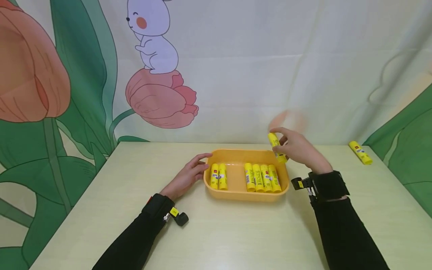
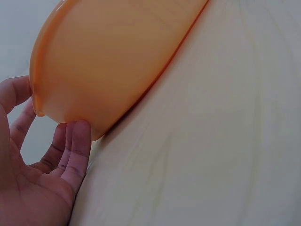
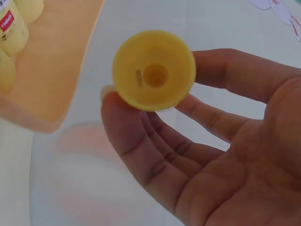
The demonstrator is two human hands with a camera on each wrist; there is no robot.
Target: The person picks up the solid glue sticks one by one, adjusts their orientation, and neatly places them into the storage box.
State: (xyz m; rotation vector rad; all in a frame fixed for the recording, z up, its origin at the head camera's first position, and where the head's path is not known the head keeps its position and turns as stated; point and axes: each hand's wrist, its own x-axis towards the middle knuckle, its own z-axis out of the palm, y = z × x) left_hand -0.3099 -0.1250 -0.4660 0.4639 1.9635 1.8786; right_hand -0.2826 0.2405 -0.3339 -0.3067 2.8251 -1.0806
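Observation:
A yellow glue stick is pinched tilted between the thumb and fingers of my right hand, over the back right corner of an orange plastic tray. Its round hollow end faces the camera in the right wrist view. Inside the tray, two glue sticks lie side by side at the left and several more in a row at the right. My left hand touches the tray's left end, one finger at the rim and other fingertips against the outer wall.
Another yellow glue stick lies at the table's back right, near its edge. The pale table ends at a hanging cloth printed with flowers and a white animal. A black camera band is strapped round my right wrist, another round my left.

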